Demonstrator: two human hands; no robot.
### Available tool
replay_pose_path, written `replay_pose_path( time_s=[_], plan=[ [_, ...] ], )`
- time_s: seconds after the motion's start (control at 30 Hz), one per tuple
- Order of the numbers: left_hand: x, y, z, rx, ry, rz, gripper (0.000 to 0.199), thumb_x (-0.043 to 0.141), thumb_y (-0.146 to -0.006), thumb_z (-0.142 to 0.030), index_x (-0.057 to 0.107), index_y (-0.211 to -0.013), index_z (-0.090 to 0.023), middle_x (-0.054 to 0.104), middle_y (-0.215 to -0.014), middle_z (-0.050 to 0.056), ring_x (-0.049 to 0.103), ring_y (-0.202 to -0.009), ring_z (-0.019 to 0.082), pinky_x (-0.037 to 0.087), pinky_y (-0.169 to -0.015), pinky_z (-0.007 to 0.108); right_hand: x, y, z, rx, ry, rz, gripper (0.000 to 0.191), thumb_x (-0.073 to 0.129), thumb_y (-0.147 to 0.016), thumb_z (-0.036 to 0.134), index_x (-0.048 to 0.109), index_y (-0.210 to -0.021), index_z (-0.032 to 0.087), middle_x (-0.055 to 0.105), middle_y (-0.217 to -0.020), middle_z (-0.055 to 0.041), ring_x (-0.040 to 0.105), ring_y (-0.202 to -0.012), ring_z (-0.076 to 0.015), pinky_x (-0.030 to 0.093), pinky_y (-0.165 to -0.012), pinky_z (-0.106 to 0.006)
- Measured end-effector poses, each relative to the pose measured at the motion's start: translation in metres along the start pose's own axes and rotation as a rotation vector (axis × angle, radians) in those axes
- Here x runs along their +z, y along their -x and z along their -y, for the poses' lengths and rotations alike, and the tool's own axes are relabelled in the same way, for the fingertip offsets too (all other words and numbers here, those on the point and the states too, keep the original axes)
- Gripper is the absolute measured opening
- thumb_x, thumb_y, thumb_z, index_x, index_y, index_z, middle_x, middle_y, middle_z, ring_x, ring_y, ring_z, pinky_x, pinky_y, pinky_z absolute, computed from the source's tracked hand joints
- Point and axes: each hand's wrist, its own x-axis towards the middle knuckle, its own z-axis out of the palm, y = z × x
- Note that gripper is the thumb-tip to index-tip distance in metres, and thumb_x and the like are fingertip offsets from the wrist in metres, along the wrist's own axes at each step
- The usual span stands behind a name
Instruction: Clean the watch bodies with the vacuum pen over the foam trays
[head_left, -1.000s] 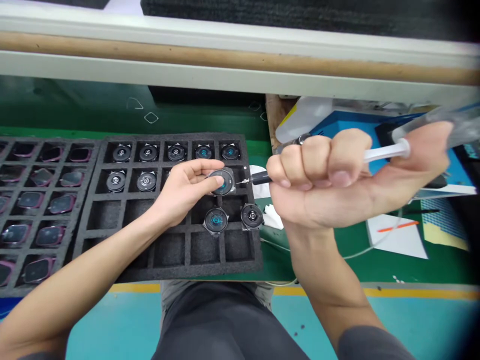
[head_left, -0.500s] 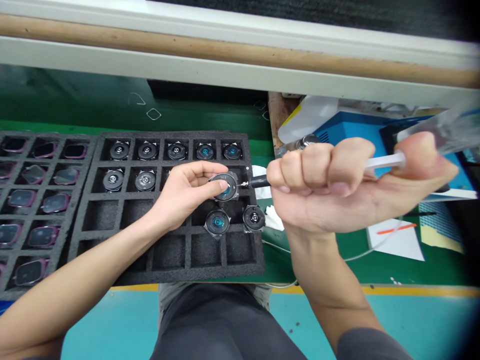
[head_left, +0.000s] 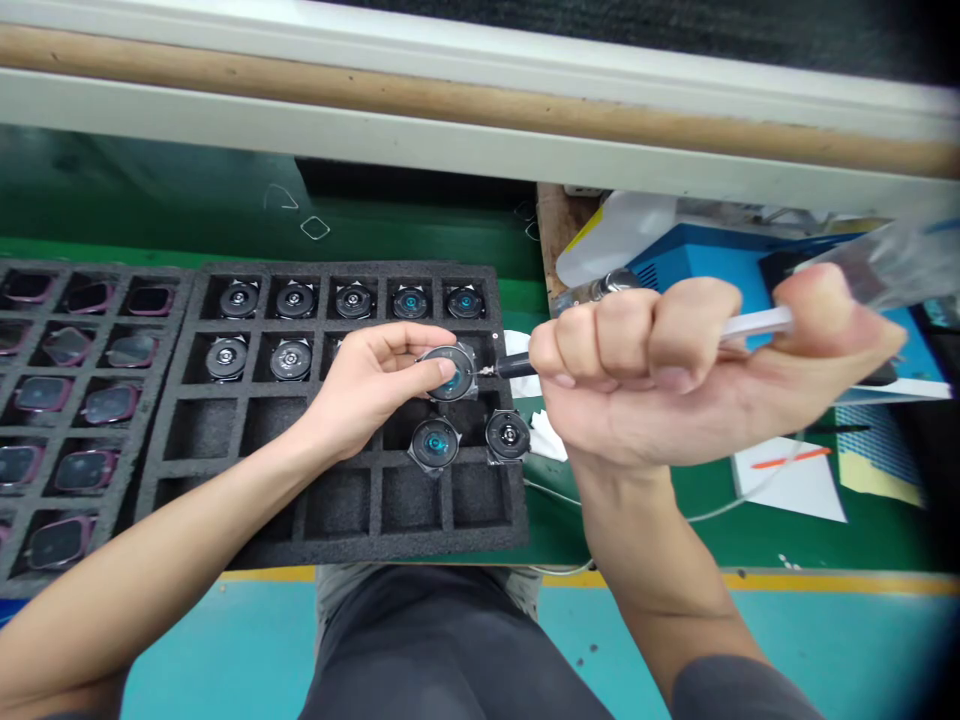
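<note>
My left hand (head_left: 367, 385) presses on a round dark watch module (head_left: 453, 375) with a teal centre, which sits in a cell of a black foam tray (head_left: 337, 505). My right hand (head_left: 645, 375) is closed in a fist around a dispensing syringe (head_left: 757, 327). Its black nozzle and fine needle tip (head_left: 487, 370) reach the module's right edge. Two similar modules (head_left: 435, 443) lie loose on the foam just below. Several more sit in the tray's top rows.
A second foam tray (head_left: 67, 360) with pink-rimmed parts lies to the left. Crumpled white tissue (head_left: 547, 437) lies beside the tray on the green mat (head_left: 585, 520). A white bottle (head_left: 615, 235) and blue machine (head_left: 697, 250) stand at the back right, below a wood-and-white rail (head_left: 450, 115).
The view has drifted slightly. The needle tip now sits closer to the module's edge, and less of the syringe's white stem shows by my right thumb.
</note>
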Motion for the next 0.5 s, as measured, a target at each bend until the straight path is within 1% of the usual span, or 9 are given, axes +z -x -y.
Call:
replay_pose_path(
  time_s=[0.2, 0.5],
  plan=[
    [-0.0009, 0.0002, 0.0014, -0.004, -0.006, 0.004, 0.032, 0.093, -0.067, -0.026, 0.082, -0.095, -0.016, 0.078, -0.088, 0.005, 0.067, -0.071, 0.013, 0.054, -0.069, 0.025, 0.0014, -0.0002, 0.0008, 0.002, 0.001, -0.006, 0.063, 0.059, -0.093, 0.049, 0.030, -0.044, 0.022, 0.022, -0.046, 0.0051, 0.026, -0.044, -0.0110, 0.032, -0.049, -0.029],
    [-0.0011, 0.0003, 0.0019, -0.006, -0.021, 0.012, 0.031, 0.093, -0.067, -0.026, 0.082, -0.095, -0.016, 0.079, -0.089, 0.006, 0.068, -0.073, 0.015, 0.056, -0.073, 0.028, -0.0001, -0.0008, 0.0010, -0.025, 0.014, 0.004, 0.061, 0.060, -0.093, 0.048, 0.032, -0.045, 0.022, 0.021, -0.047, 0.0051, 0.025, -0.045, -0.0112, 0.030, -0.049, -0.029]
  ],
)
